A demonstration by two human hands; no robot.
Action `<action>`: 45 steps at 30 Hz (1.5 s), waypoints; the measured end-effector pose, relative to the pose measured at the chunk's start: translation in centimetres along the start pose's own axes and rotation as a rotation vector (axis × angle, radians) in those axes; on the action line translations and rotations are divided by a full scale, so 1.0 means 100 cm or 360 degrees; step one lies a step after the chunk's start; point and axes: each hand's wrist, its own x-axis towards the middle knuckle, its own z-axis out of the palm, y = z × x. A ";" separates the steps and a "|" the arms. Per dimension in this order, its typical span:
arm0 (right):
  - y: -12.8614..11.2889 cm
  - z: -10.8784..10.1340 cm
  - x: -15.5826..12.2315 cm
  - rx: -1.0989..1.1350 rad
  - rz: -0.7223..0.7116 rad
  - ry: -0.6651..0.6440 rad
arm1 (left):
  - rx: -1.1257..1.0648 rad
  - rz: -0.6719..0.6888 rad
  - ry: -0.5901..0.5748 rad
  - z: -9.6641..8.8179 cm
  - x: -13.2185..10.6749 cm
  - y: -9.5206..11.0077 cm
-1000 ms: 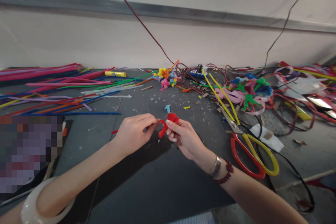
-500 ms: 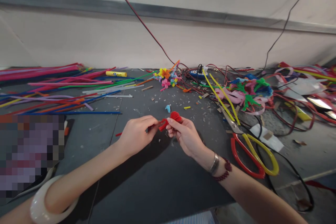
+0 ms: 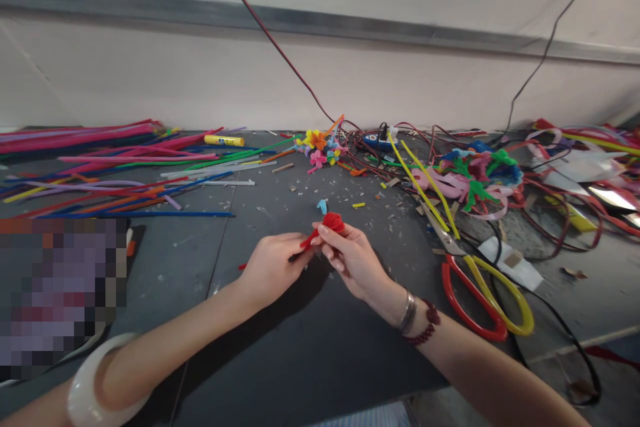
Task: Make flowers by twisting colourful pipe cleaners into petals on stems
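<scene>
Between my two hands is a red pipe cleaner [image 3: 332, 221], bent into a bundle of loops. My right hand [image 3: 350, 250] pinches the looped part between thumb and fingers. The fingers of my left hand [image 3: 277, 267] are closed on the other end of it, close to the right fingertips. A short red tip shows past the left hand's far side. Just beyond the hands, a small light-blue curled piece [image 3: 323, 205] lies on the dark table [image 3: 320, 353]. Large scissors [image 3: 475, 287] with one red and one yellow handle lie to the right of my right hand.
Many coloured pipe cleaners [image 3: 125, 167] spread across the back left, with a yellow glue stick [image 3: 224, 141] among them. Small colourful flowers [image 3: 318, 147] lie at the back middle. Yellow pipe cleaners [image 3: 425, 190] touch the scissors. Cables, pink ribbon [image 3: 440, 183] and scraps crowd the right side.
My left hand has moved right, nearer the right hand, and its fingers have closed over the red pipe cleaner's end. My right hand keeps its pinch.
</scene>
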 end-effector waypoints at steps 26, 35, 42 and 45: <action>-0.001 -0.009 0.003 -0.0352 -0.0212 0.0028 | 0.0327 0.0005 0.0063 -0.031 0.013 0.000; 0.001 -0.009 0.004 -0.0127 -0.0141 0.0144 | 0.0205 0.0002 -0.0178 -0.009 0.004 -0.002; 0.004 -0.011 0.006 -0.0249 -0.0364 0.0208 | 0.0163 0.0079 -0.0236 0.005 -0.009 0.011; 0.005 -0.011 0.003 -0.0561 -0.0498 0.0227 | 0.0235 0.0077 -0.0278 0.007 -0.014 0.019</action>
